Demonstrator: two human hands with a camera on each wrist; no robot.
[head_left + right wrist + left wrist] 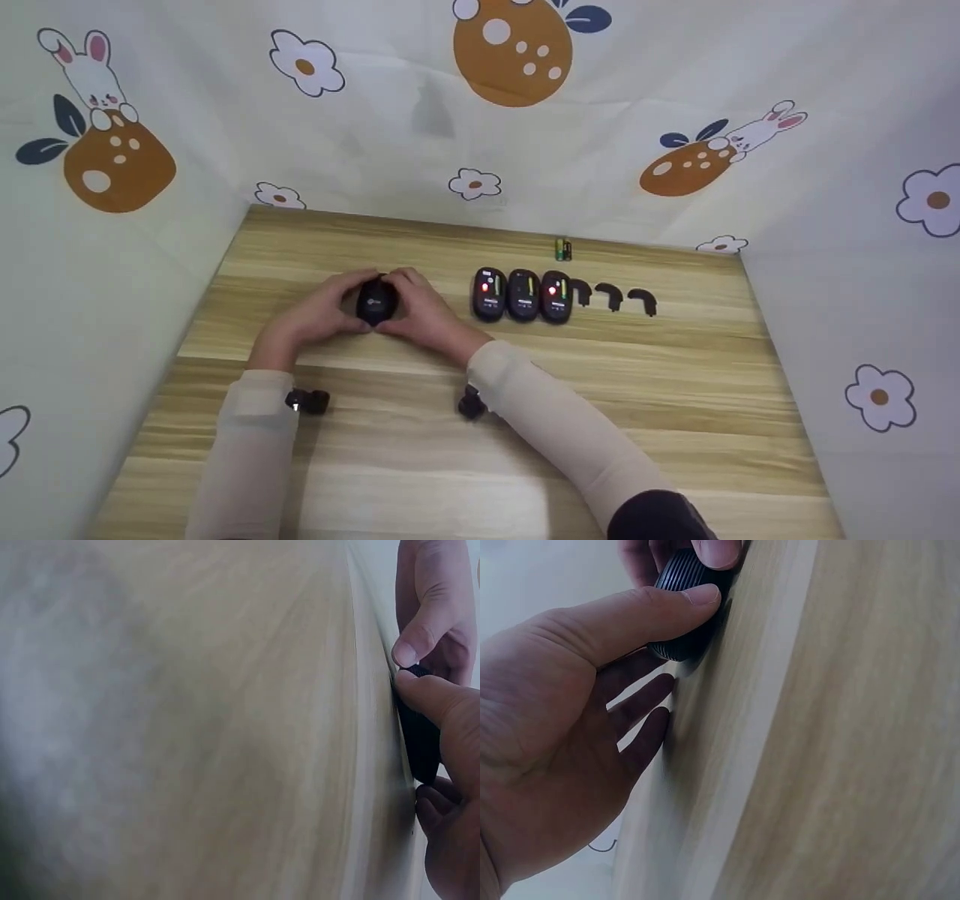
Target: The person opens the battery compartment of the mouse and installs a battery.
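Note:
A black computer mouse (376, 301) sits top side up on the left part of the table, a pale logo on its back. My left hand (322, 307) grips it from the left, thumb at the near end and fingers round the far end. From the right, my right hand (426, 309) holds the same mouse, its thumb close to the left thumb. In the left wrist view, the left thumb presses the ridged side of the mouse (681, 574). The right wrist view has the dark mouse (420, 735) between the right thumb and fingers.
Right of the hands, three upturned mice (523, 295) stand in a row, batteries showing; two glow red. Beside them lie three curved black covers (609, 295), the nearest against the last mouse. Two batteries (563, 250) lie behind. Patterned cloth walls (375, 165) enclose the wooden table (390, 465).

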